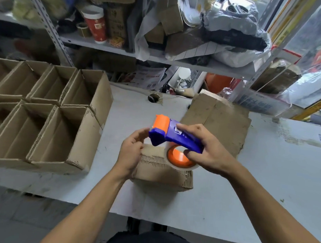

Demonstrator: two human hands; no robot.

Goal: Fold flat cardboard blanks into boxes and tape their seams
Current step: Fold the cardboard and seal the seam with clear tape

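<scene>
My right hand (208,151) grips the tape gun (173,134) by its blue body, fingers curled over the top and thumb against the orange roll hub — I hold it just above the box (161,169) standing mid-table (263,181). My left hand (132,147) pinches at the gun's orange front end, fingers curled, though I cannot tell if tape is between them. Flat blanks (220,120) lie just behind the box; open boxes (46,107) sit in rows at left.
</scene>
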